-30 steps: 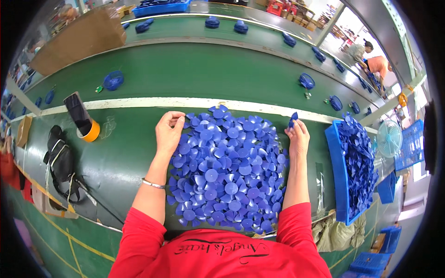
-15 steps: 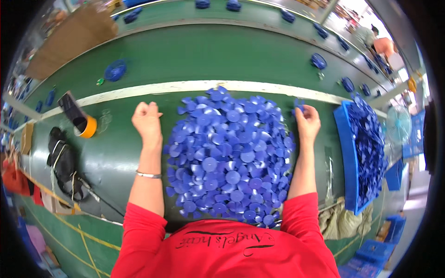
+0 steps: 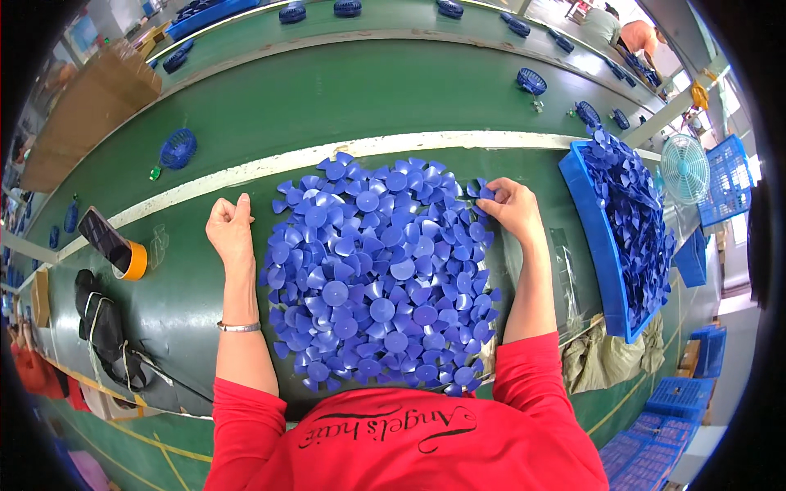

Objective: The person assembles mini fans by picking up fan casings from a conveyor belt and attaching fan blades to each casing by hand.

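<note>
A wide heap of small blue fan blades (image 3: 381, 270) covers the green table in front of me. At the heap's far right corner, my right hand (image 3: 512, 209) pinches one blue fan blade (image 3: 485, 191) between thumb and fingers. That blade is right beside the others at the edge. To the left of the heap, apart from it, my left hand (image 3: 232, 227) is closed with the thumb lying against the curled fingers. Whatever it may hold is hidden.
On the right stands a blue crate (image 3: 602, 245) piled with fan blades, near a teal fan (image 3: 685, 168). A phone (image 3: 105, 231) leans on a roll of tape (image 3: 133, 260) at left, by a black bag (image 3: 102, 319). Blue fan guards (image 3: 178, 148) lie on the green belt beyond the white strip.
My right hand has come closer to the heap's far right edge, still pinching a fan blade. My left hand stays closed beside the heap. The whole view has shifted slightly.
</note>
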A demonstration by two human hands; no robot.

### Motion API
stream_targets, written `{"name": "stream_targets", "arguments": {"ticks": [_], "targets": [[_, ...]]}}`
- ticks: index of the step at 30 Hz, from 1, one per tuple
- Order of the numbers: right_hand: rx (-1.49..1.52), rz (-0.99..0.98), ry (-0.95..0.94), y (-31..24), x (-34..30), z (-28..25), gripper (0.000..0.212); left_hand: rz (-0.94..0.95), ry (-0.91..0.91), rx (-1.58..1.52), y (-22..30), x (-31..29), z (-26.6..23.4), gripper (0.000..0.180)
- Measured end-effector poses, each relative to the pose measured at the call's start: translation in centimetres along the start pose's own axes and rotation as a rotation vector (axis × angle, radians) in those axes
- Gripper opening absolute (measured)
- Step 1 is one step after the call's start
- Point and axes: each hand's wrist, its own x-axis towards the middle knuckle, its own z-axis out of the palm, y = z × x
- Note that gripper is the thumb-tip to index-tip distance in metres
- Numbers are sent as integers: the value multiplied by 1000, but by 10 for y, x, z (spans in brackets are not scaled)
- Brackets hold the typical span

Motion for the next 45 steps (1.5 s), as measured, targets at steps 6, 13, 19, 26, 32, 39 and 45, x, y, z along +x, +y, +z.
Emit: {"name": "stream_targets", "arguments": {"ticks": [6, 13, 19, 26, 32, 39, 45], "targets": [[-10, -87, 41, -13, -53, -12, 32, 20, 6, 47, 1, 1, -3, 43], [-17, -1, -33, -15, -91, 4, 32, 30, -12, 54, -3, 2, -2, 43], [141, 24, -18, 8, -86, 3, 28, 47, -34, 58, -2, 0, -4, 43], [342, 112, 62, 8, -85, -33, 23, 36, -27, 90, -1, 3, -6, 42], [192, -42, 241, -25, -91, -30, 22, 35, -32, 77, -2, 2, -5, 42], [229, -550, 197, -76, -103, -2, 22, -14, -70, 72, -5, 5, -10, 40], [45, -444, 176, -48, -129, -21, 17, -25, -90, 53, -1, 2, -5, 40]]}}
